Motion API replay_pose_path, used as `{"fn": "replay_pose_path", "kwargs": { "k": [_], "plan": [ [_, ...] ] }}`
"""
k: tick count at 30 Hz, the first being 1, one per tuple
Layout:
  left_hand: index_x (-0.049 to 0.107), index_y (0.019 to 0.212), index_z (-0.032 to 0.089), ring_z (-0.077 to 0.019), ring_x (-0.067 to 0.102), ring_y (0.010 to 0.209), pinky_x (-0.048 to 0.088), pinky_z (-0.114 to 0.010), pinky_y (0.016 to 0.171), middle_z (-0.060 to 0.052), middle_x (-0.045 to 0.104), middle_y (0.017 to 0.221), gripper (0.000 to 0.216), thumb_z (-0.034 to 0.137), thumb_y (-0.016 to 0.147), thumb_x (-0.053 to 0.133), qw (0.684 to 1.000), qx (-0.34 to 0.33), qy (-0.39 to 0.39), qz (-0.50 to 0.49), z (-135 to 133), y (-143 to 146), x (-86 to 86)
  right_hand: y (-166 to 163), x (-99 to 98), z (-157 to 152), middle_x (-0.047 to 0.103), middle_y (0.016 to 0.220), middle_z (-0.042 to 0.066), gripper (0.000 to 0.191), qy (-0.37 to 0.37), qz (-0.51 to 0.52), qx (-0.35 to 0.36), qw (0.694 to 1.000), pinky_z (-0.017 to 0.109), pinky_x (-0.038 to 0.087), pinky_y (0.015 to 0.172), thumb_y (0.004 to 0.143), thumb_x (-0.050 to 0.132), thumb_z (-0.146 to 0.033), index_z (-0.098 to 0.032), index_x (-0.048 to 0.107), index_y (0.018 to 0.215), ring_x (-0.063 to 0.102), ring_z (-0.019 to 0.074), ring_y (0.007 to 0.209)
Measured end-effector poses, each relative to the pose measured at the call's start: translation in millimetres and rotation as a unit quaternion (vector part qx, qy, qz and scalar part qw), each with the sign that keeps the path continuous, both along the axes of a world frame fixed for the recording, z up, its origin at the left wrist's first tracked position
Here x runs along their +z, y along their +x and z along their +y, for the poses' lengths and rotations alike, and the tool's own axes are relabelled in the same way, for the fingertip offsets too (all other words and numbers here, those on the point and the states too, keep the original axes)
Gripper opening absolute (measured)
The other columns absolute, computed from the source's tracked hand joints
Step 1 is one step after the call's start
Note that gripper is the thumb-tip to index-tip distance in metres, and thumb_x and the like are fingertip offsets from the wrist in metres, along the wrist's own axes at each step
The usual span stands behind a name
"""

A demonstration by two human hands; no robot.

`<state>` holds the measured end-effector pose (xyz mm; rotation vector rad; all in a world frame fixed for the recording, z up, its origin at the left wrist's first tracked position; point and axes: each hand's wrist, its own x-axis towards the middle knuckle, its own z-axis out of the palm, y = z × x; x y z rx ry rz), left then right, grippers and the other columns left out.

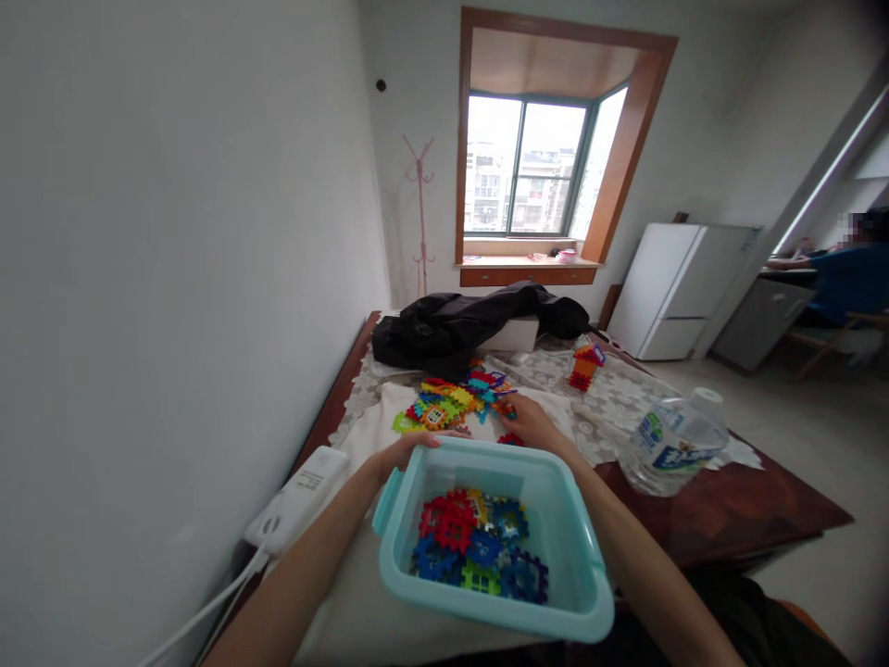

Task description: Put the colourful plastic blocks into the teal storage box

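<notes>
You are gathering blocks: your left hand point(409, 451) is lying open on the bin point(562, 593) rim at lower centre, your right hand point(532, 421) closing on loose blocks point(451, 403) mid-frame; next, carry them over the rim.

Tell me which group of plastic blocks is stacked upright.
The small block tower, standing alone beyond the right hand; the loose pile and the bin's blocks lie flat.

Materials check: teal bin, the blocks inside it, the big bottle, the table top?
Bin: opaque teal plastic by the look, smooth, soft sheen, moulded rim and handle.
Blocks: likely hard plastic, bright solid colours, notched edges.
Bottle: clear thin plastic, light shows through, printed label, white cap.
Table: dark reddish wood or veneer, glossy; cannot tell which. Pale lace-like cloth covers part.
</notes>
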<state>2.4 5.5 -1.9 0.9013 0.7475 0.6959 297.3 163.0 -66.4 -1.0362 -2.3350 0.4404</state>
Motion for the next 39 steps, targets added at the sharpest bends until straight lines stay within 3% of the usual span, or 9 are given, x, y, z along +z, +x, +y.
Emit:
{"fn": "replay_pose_path", "kwargs": {
  "k": [7, 10, 13, 17, 21, 23, 28, 33, 39],
  "plan": [
    [0.071, 0.128, 0.017, -0.0305, 0.072, 0.110, 0.058, -0.036, 0.090, -0.010, 0.078, 0.122, 0.064, 0.038, 0.067, 0.073, 1.000, 0.008, 0.008, 0.002, -3, 4, 7.4, 7, -5.4, 9, 0.079, 0.112, 0.008, 0.034, -0.006, 0.057, -0.110, 0.992, 0.036, 0.054, 0.089, 0.102, 0.052, -0.028, -0.024, 0.064, 0.135, 0.071, 0.0246, 0.096],
    [0.070, 0.132, 0.019, -0.0328, 0.074, 0.108, 0.059, -0.039, 0.089, -0.010, 0.078, 0.120, 0.068, 0.039, 0.067, 0.073, 1.000, -0.001, 0.010, 0.005, -4, 4, 10.4, 7, -7.9, 11, 0.078, 0.108, 0.009, 0.030, -0.022, 0.046, -0.113, 0.992, 0.038, 0.053, 0.093, 0.097, 0.058, -0.029, -0.023, 0.069, 0.125, 0.070, 0.0253, 0.097],
    [0.068, 0.134, 0.019, -0.0330, 0.074, 0.105, 0.059, -0.039, 0.087, -0.010, 0.078, 0.118, 0.071, 0.040, 0.066, 0.073, 1.000, -0.008, 0.010, 0.010, -2, 4, 10.0, 2, -0.7, 11, 0.076, 0.105, 0.008, 0.030, -0.061, 0.132, -0.107, 0.983, 0.040, 0.054, 0.093, 0.093, 0.060, -0.036, -0.022, 0.071, 0.119, 0.068, 0.0252, 0.096],
    [0.067, 0.137, 0.020, -0.0332, 0.074, 0.103, 0.059, -0.041, 0.087, -0.010, 0.077, 0.119, 0.075, 0.043, 0.066, 0.073, 1.000, -0.026, 0.004, 0.014, 0, 1, 5.1, 0, 20.8, -1, 0.075, 0.099, 0.007, 0.058, -0.224, 0.305, 0.020, 0.925, 0.037, 0.056, 0.076, 0.088, 0.068, -0.058, -0.023, 0.064, 0.133, 0.068, 0.0239, 0.083],
    [0.064, 0.142, 0.022, -0.0321, 0.074, 0.105, 0.058, -0.040, 0.088, -0.009, 0.077, 0.123, 0.075, 0.042, 0.070, 0.071, 0.999, -0.031, 0.007, 0.003, 0, -2, 1.8, 1, 36.8, -21, 0.077, 0.111, 0.011, 0.073, -0.345, 0.248, 0.212, 0.880, 0.038, 0.057, 0.082, 0.082, 0.073, -0.074, -0.022, 0.068, 0.132, 0.072, 0.0265, 0.092],
    [0.062, 0.144, 0.022, -0.0326, 0.074, 0.106, 0.058, -0.040, 0.089, -0.009, 0.077, 0.125, 0.077, 0.041, 0.070, 0.071, 1.000, -0.030, 0.006, 0.000, -1, -2, 2.0, -4, 36.7, -25, 0.078, 0.109, 0.011, 0.063, -0.312, 0.226, 0.201, 0.901, 0.039, 0.057, 0.084, 0.090, 0.064, -0.073, -0.021, 0.073, 0.124, 0.072, 0.0270, 0.095],
    [0.061, 0.145, 0.021, -0.0340, 0.074, 0.106, 0.059, -0.042, 0.088, -0.011, 0.076, 0.125, 0.081, 0.041, 0.067, 0.074, 1.000, -0.030, 0.009, 0.004, 0, 0, 3.9, -22, 11.1, -18, 0.078, 0.112, 0.012, 0.031, -0.072, 0.122, 0.025, 0.990, 0.043, 0.056, 0.096, 0.100, 0.057, -0.041, -0.021, 0.075, 0.114, 0.070, 0.0282, 0.102],
    [0.063, 0.141, 0.018, -0.0305, 0.075, 0.099, 0.059, -0.037, 0.081, -0.012, 0.077, 0.122, 0.079, 0.040, 0.066, 0.074, 1.000, -0.016, 0.001, 0.004, 4, -2, -0.9, -30, -14.1, -13, 0.064, 0.149, 0.015, 0.054, 0.045, -0.021, -0.001, 0.999, 0.050, 0.043, 0.117, 0.095, 0.069, -0.032, -0.022, 0.059, 0.148, 0.058, 0.0333, 0.136],
    [0.067, 0.135, 0.017, -0.0284, 0.076, 0.096, 0.059, -0.035, 0.082, -0.011, 0.079, 0.117, 0.071, 0.041, 0.069, 0.073, 1.000, -0.023, 0.001, -0.008, 6, -5, -8.1, -34, -11.7, -16, 0.064, 0.144, 0.016, 0.054, 0.051, -0.090, -0.012, 0.995, 0.050, 0.042, 0.112, 0.099, 0.069, -0.037, -0.024, 0.058, 0.150, 0.058, 0.0354, 0.131]
  ]
}}
